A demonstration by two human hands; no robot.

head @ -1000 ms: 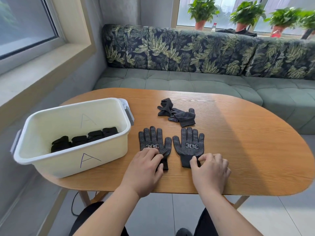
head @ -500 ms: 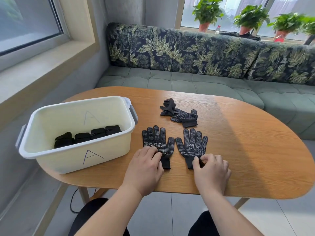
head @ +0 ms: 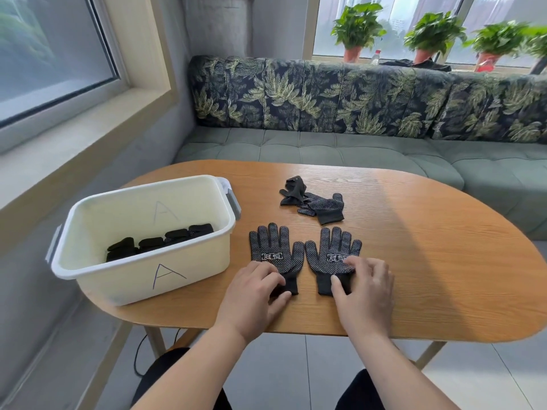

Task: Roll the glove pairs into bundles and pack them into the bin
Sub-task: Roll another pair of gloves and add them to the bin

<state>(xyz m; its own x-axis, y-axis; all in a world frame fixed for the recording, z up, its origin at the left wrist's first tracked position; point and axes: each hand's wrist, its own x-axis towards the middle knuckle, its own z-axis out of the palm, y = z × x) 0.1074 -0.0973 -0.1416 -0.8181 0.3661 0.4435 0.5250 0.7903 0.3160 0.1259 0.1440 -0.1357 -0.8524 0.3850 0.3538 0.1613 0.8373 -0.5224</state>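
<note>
Two black dotted gloves lie flat, palm up and side by side near the table's front edge: a left glove (head: 276, 253) and a right glove (head: 331, 253). My left hand (head: 254, 294) covers the left glove's cuff, fingers bent over it and thumb at its lower edge, pinching it. My right hand (head: 364, 285) lies on the right glove, fingers spread fairly straight over its palm and thumb on the cuff. Another loose pair of gloves (head: 313, 202) sits crumpled further back. The cream bin (head: 142, 279), marked "A", stands at the left and holds several rolled black bundles (head: 159, 241).
The oval wooden table (head: 414, 261) has bare room to the right of the gloves. Behind it runs a green sofa (head: 325, 143) with leaf-patterned cushions. Potted plants (head: 355, 28) stand on the sill, and a window ledge (head: 74, 128) runs along the left wall.
My right hand has slid forward from the right glove's cuff onto its palm, with its fingers spreading flatter. My left hand stays on the left glove's cuff. The camera view tilted up slightly.
</note>
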